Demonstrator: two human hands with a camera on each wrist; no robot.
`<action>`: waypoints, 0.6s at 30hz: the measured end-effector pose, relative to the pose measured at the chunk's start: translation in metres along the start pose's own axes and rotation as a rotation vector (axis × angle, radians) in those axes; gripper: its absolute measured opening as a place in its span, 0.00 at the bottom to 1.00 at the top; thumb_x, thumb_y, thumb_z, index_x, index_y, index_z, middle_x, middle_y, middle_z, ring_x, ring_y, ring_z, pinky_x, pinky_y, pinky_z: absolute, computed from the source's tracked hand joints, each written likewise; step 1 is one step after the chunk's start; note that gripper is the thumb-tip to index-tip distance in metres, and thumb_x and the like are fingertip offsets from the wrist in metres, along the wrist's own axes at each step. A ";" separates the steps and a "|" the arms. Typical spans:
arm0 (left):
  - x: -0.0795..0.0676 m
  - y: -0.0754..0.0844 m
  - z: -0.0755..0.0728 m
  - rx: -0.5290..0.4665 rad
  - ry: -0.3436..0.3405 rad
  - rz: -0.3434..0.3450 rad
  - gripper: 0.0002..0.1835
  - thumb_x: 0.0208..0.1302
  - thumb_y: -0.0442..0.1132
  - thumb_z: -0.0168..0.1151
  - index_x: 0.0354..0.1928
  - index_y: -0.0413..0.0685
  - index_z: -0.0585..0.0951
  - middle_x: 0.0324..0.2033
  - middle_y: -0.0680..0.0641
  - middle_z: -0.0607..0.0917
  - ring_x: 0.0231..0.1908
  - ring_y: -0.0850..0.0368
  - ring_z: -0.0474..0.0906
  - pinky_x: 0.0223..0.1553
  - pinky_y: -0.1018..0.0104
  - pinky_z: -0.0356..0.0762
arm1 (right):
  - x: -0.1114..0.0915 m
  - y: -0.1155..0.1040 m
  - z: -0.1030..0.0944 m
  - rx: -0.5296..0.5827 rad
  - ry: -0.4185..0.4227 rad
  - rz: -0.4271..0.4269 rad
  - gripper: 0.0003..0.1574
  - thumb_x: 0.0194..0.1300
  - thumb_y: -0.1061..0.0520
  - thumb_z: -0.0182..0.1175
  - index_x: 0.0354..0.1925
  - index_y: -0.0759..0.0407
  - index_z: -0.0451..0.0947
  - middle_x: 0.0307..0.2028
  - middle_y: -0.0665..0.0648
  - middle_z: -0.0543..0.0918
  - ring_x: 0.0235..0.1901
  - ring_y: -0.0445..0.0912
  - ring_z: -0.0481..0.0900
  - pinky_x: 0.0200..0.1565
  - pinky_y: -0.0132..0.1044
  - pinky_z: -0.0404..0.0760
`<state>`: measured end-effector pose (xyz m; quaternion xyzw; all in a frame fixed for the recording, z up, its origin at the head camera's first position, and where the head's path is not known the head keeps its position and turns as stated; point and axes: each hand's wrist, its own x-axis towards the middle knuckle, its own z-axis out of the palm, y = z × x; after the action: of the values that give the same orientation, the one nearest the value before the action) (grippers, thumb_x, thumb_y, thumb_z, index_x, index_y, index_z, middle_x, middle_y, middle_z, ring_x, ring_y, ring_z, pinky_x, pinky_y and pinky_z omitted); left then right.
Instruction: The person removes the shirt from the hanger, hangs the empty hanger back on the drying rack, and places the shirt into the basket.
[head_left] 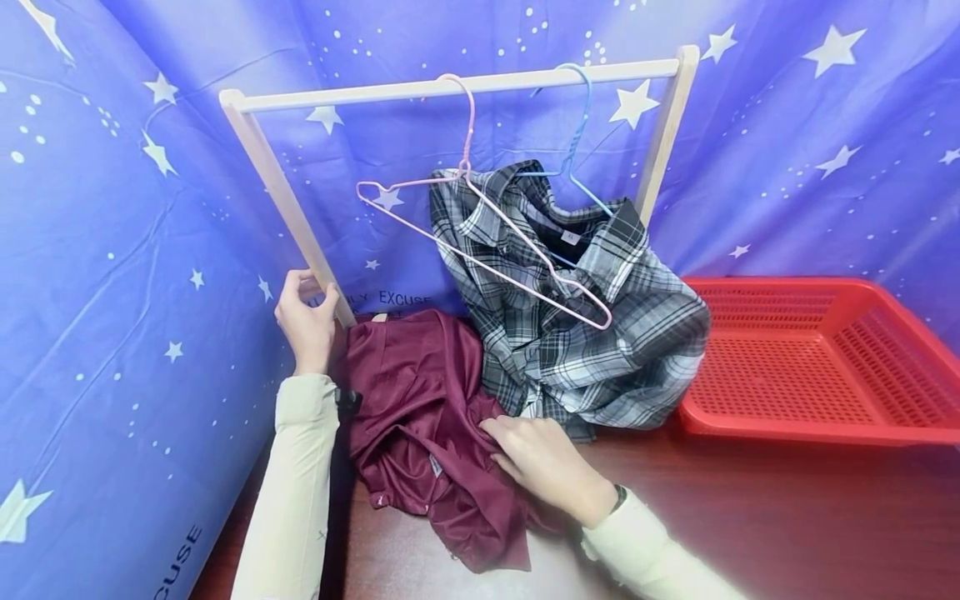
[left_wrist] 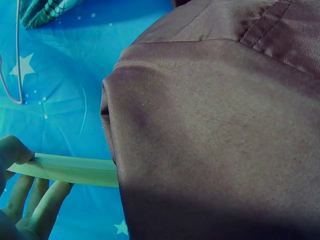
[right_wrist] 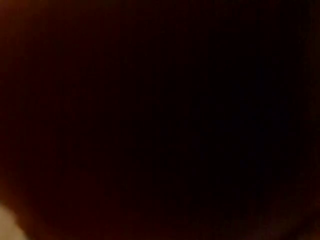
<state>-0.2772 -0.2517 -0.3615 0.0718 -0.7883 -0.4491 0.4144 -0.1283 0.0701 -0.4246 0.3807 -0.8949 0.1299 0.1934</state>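
Note:
My left hand [head_left: 309, 321] grips the lower left post of a wooden clothes rack [head_left: 285, 196]; in the left wrist view the thumb and fingers [left_wrist: 50, 205] lie on opposite sides of the post. A crumpled maroon garment [head_left: 412, 392] with a small pale label lies at the rack's foot. On its right side rests my right hand [head_left: 551, 467], fingers extended over the cloth. From the bar hang a bare pink hanger [head_left: 525, 237] and, behind it, a blue hanger [head_left: 577, 137] carrying a grey plaid shirt [head_left: 600, 350]. The right wrist view is almost black.
A red plastic basket [head_left: 810, 375] stands at the right on the dark reddish table [head_left: 735, 508]. Blue cloth [head_left: 150, 250] printed with white stars surrounds the table at the back and left. The plaid shirt's lower part reaches down beside the maroon garment.

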 end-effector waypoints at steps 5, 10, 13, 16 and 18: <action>0.000 -0.001 0.000 0.000 0.000 0.007 0.11 0.58 0.32 0.67 0.43 0.40 0.81 0.38 0.40 0.88 0.38 0.46 0.85 0.55 0.55 0.72 | 0.013 -0.003 -0.018 0.047 0.047 -0.016 0.18 0.58 0.57 0.69 0.47 0.54 0.79 0.36 0.49 0.86 0.32 0.46 0.85 0.34 0.40 0.84; 0.001 -0.002 0.001 -0.002 0.000 0.016 0.11 0.58 0.32 0.66 0.43 0.40 0.81 0.38 0.40 0.88 0.38 0.46 0.84 0.54 0.55 0.73 | 0.031 -0.004 -0.034 0.064 0.090 -0.018 0.22 0.61 0.56 0.67 0.54 0.57 0.79 0.42 0.52 0.86 0.40 0.47 0.84 0.43 0.41 0.83; 0.001 -0.002 0.001 0.001 0.000 0.019 0.11 0.58 0.32 0.66 0.43 0.40 0.81 0.37 0.40 0.88 0.38 0.46 0.84 0.53 0.55 0.74 | 0.042 -0.004 -0.036 0.066 0.099 -0.015 0.23 0.63 0.56 0.66 0.57 0.57 0.78 0.46 0.53 0.86 0.44 0.48 0.82 0.49 0.42 0.81; 0.001 -0.002 0.001 0.002 0.001 0.018 0.11 0.57 0.32 0.66 0.42 0.40 0.81 0.37 0.40 0.88 0.38 0.46 0.84 0.53 0.55 0.74 | 0.056 -0.004 -0.035 0.081 0.098 -0.021 0.23 0.65 0.56 0.64 0.58 0.58 0.78 0.49 0.54 0.85 0.48 0.49 0.81 0.53 0.43 0.78; 0.001 -0.002 -0.001 0.003 0.003 0.016 0.11 0.57 0.32 0.66 0.42 0.40 0.81 0.38 0.40 0.88 0.38 0.47 0.84 0.53 0.55 0.74 | 0.065 -0.003 -0.031 0.102 0.098 -0.037 0.22 0.67 0.57 0.62 0.58 0.59 0.77 0.49 0.54 0.84 0.48 0.50 0.79 0.53 0.43 0.77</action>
<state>-0.2781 -0.2540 -0.3626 0.0668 -0.7891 -0.4443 0.4189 -0.1601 0.0386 -0.3676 0.3998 -0.8692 0.1904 0.2199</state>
